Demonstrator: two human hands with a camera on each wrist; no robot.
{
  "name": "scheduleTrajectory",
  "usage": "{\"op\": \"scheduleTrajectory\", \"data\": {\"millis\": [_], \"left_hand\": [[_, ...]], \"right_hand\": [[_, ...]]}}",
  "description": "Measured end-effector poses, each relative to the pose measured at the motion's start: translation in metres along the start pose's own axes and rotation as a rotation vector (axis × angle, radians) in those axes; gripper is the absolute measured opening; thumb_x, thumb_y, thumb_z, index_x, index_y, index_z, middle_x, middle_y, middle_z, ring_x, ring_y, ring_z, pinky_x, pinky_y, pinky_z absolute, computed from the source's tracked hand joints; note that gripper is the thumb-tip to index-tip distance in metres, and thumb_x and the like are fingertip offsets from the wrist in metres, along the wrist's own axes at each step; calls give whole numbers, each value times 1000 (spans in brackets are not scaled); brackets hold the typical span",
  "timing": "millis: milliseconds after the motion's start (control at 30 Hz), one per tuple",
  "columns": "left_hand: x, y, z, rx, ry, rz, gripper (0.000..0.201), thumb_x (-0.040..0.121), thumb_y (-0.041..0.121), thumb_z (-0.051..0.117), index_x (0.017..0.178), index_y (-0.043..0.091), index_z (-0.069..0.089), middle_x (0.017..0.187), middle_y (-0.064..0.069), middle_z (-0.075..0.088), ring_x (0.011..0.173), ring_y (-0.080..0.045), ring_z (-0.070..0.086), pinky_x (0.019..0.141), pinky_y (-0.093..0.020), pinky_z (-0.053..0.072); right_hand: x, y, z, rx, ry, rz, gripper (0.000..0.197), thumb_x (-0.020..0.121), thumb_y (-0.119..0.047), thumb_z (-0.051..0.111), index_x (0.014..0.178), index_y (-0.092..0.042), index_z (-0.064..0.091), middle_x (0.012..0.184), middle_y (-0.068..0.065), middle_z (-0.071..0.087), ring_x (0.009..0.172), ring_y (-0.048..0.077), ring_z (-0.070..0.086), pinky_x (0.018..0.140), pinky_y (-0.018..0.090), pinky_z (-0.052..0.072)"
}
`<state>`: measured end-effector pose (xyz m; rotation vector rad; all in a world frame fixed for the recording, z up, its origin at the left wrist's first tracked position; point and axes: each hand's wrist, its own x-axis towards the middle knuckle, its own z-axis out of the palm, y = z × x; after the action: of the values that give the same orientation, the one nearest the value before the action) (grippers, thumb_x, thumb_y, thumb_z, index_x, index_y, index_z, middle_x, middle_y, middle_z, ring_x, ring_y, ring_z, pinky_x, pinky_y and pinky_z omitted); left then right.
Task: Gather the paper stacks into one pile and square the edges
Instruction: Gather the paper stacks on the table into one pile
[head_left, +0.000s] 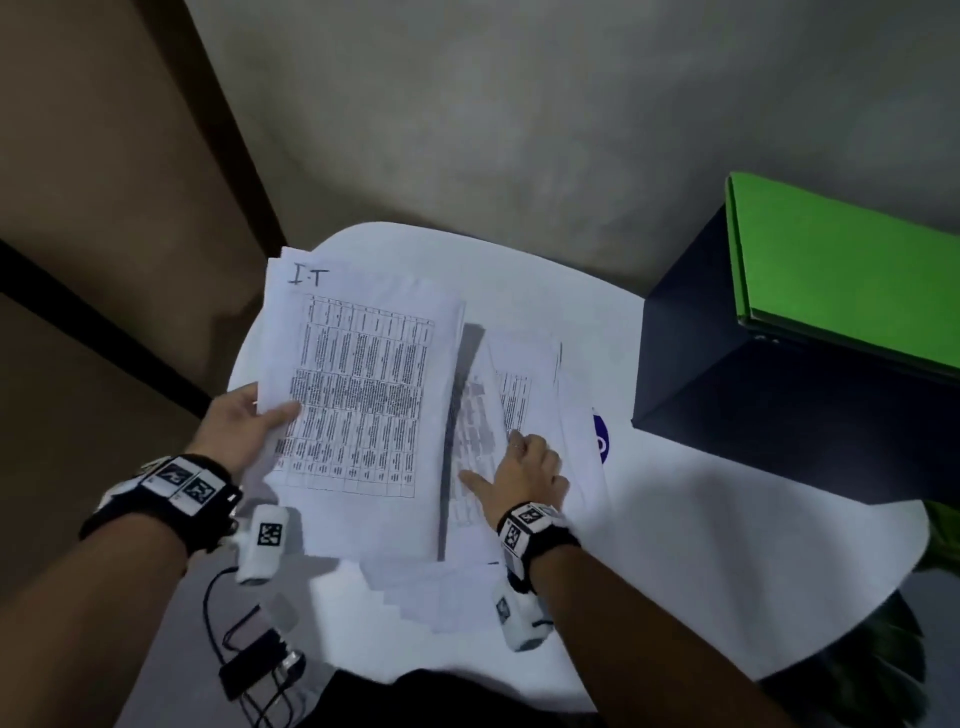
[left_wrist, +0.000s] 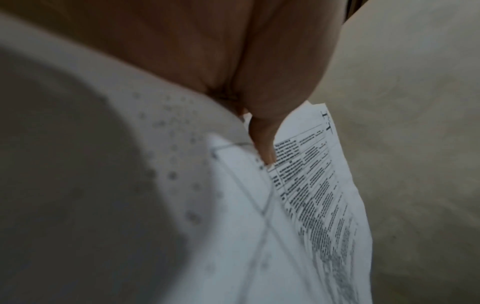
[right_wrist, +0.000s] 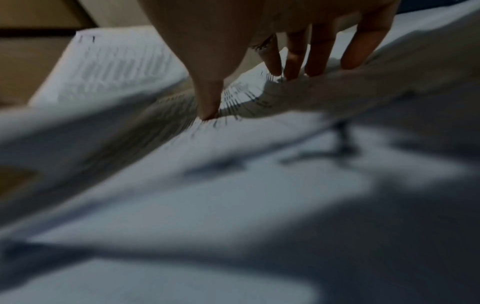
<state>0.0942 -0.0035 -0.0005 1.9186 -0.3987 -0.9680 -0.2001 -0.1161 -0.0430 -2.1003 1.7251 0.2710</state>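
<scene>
A stack of printed sheets (head_left: 363, 395) with tables and a handwritten "I-T" at its top is lifted above the white table (head_left: 701, 545). My left hand (head_left: 254, 431) grips its left edge, thumb (left_wrist: 265, 144) on top of the stack (left_wrist: 311, 195). A second lot of printed sheets (head_left: 519, 410) lies on the table to the right, partly under the lifted stack. My right hand (head_left: 524, 467) rests on these sheets (right_wrist: 233, 98), its fingertips (right_wrist: 293, 70) and thumb pressing down. More loose sheets (head_left: 436, 592) stick out below, near the table's front edge.
A dark box (head_left: 779, 395) with a green folder (head_left: 841, 280) on it stands at the table's right. A black device with cables (head_left: 254, 660) lies at the front left. A blue mark (head_left: 600, 436) shows on the table beside the papers. Floor lies beyond the table's far edge.
</scene>
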Motion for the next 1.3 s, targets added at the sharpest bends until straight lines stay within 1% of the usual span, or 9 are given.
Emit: {"op": "scheduleTrajectory", "data": {"millis": [267, 333, 433, 633, 767, 867, 933, 1067, 1300], "left_hand": [[-13, 8, -1, -125, 13, 11, 7, 93, 9, 67, 97, 15, 69, 90, -6, 72, 72, -17, 64, 72, -32, 49], [-15, 13, 6, -155, 6, 24, 8, 94, 7, 66, 97, 15, 67, 94, -6, 72, 74, -13, 66, 70, -29, 50], [-20, 22, 15, -158, -3, 51, 10, 97, 7, 61, 106, 11, 64, 92, -2, 68, 75, -11, 62, 61, -20, 49], [-18, 25, 9, -218, 8, 46, 10, 97, 7, 62, 96, 16, 66, 97, -6, 70, 75, -12, 66, 67, -26, 49], [-19, 28, 9, -252, 22, 46, 11, 98, 5, 60, 98, 15, 65, 94, -2, 69, 79, -14, 65, 70, -27, 50], [-18, 26, 7, -264, 30, 50, 17, 97, 4, 60, 113, 9, 65, 97, -3, 70, 81, -16, 66, 74, -28, 51], [-19, 24, 4, -254, 29, 51, 21, 97, 5, 61, 117, 9, 64, 98, -3, 70, 81, -15, 65, 72, -27, 51], [-18, 17, -1, -211, 18, 44, 12, 95, 8, 65, 104, 15, 68, 100, -4, 72, 86, -19, 67, 78, -30, 51], [-24, 10, 3, -185, 2, 37, 22, 95, 9, 65, 117, 7, 65, 104, -4, 72, 88, -14, 67, 76, -26, 51]], "right_hand": [[1, -20, -2, 186, -53, -3, 89, 88, -20, 70, 154, -4, 12, 143, 18, 41, 126, 33, 52, 100, 37, 46], [3, -20, -8, 241, -79, 48, 70, 90, -9, 63, 149, -2, 25, 135, 18, 53, 118, 32, 59, 96, 35, 49], [3, -4, -15, 317, -38, 157, 53, 91, -17, 64, 137, -2, 41, 127, 19, 60, 112, 35, 62, 91, 37, 53], [-5, 5, -10, 204, 16, 364, 104, 70, -61, 77, 146, -9, 28, 140, 15, 36, 128, 38, 38, 101, 52, 43], [9, -2, -10, 349, -23, 306, 110, 76, -39, 82, 153, -4, 11, 144, 21, 40, 129, 38, 47, 107, 46, 45], [17, 1, -20, 416, -37, 301, 87, 84, -21, 78, 149, -2, 24, 135, 19, 58, 120, 34, 60, 96, 37, 51], [19, 4, -27, 331, -13, 308, 76, 82, -28, 79, 142, -5, 37, 134, 16, 58, 122, 35, 56, 96, 43, 52], [19, 5, -29, 85, -19, 261, 94, 71, -53, 80, 143, -13, 35, 141, 13, 40, 129, 38, 40, 99, 56, 46], [24, 11, -31, 192, -2, 240, 90, 78, -32, 81, 148, -9, 28, 141, 13, 50, 129, 34, 51, 103, 53, 44]]}}
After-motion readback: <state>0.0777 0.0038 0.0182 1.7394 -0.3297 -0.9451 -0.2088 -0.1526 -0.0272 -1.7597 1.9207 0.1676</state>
